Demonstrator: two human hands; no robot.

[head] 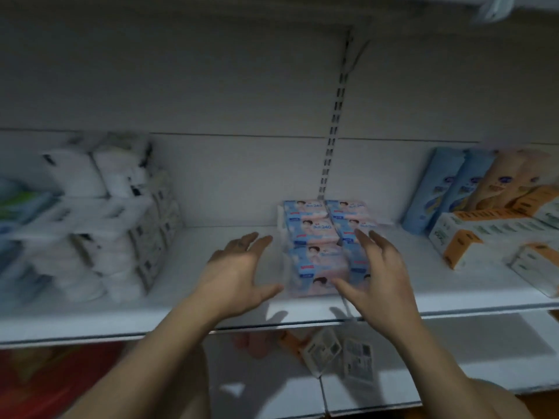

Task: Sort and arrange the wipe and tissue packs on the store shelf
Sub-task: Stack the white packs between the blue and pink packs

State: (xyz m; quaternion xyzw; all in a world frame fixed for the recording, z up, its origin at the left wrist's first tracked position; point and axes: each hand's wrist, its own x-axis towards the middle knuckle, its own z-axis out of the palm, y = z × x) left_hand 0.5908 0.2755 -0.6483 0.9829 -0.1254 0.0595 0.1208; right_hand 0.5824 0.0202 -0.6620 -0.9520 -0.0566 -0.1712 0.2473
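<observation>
Several pink and blue baby wipe packs (317, 237) lie in two rows on the middle of the white shelf (211, 309). My left hand (239, 270) hovers just left of the packs with fingers spread and straight. Over the right row and its front edge is my right hand (378, 273), also spread, its thumb pointing at the front pack. Neither hand grips anything; whether the fingertips touch the packs is unclear. The picture is blurred.
White tissue packs (112, 219) are stacked high at the left of the shelf. Blue and orange upright packs (472, 182) and white and orange boxes (484, 234) fill the right. A slotted upright (335, 125) runs up the back wall. Small packs (332, 352) lie on the lower shelf.
</observation>
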